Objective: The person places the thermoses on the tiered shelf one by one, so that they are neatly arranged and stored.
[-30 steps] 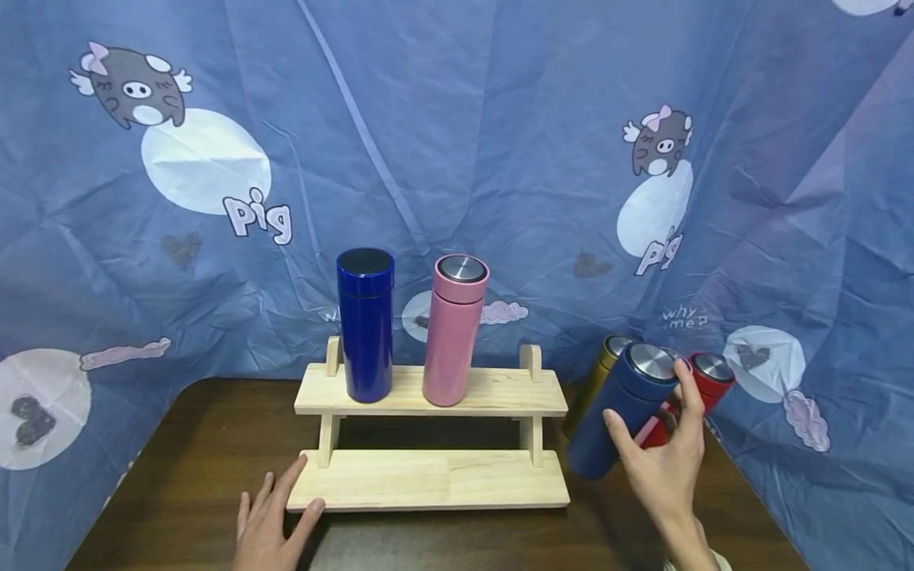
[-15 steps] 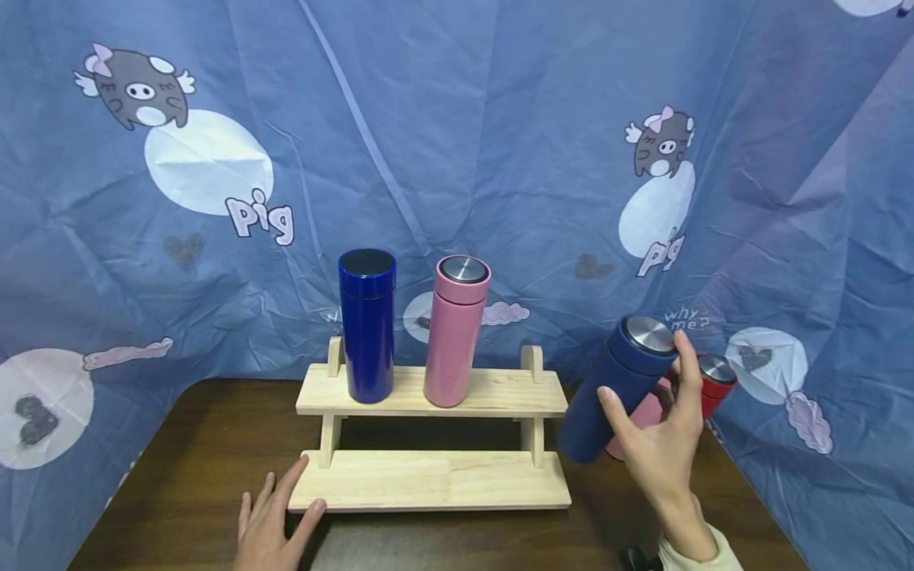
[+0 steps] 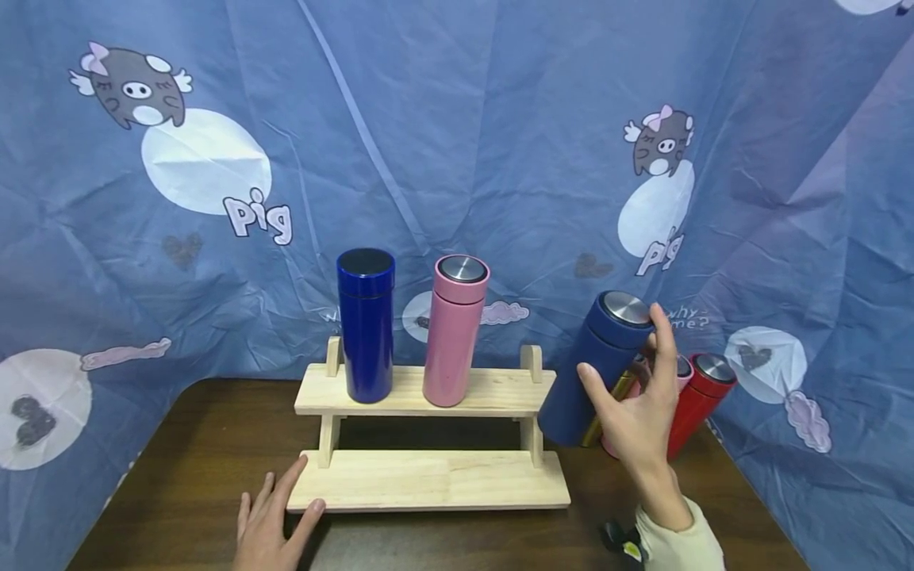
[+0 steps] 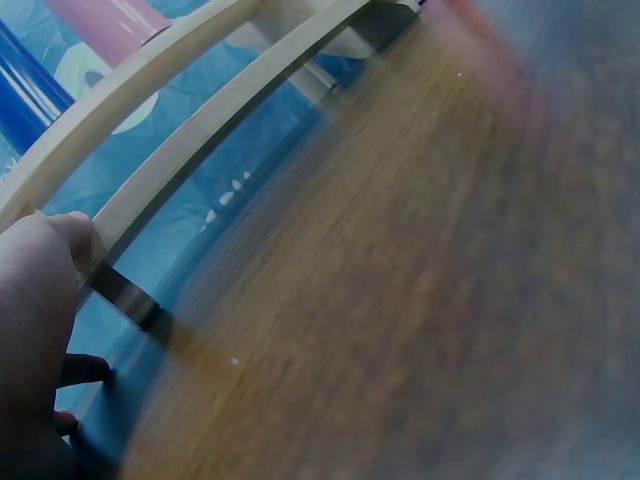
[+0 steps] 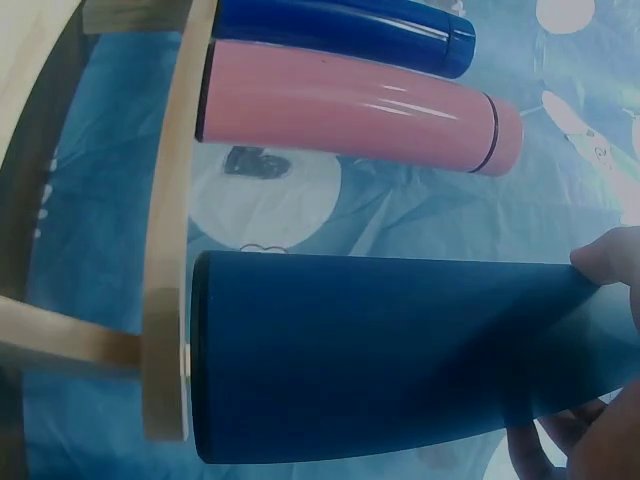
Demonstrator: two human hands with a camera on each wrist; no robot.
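Observation:
My right hand grips a matte navy thermos bottle near its lid, thumb on one side and fingers on the other. The bottle leans, its base at the right end of the rack's upper shelf. In the right wrist view the base of this thermos is beside the shelf edge; contact is unclear. My left hand rests at the left end of the lower shelf, thumb on its front edge, fingers spread. On the upper shelf stand a glossy blue thermos and a pink thermos.
Right of the rack, partly behind my right hand, stand a red thermos, a second pink thermos and a gold thermos. The brown wooden table meets a blue printed cloth behind and at the sides.
My right hand has carried the navy thermos up and left, from beside the other bottles to the right end of the upper shelf. The left hand and rack have stayed put.

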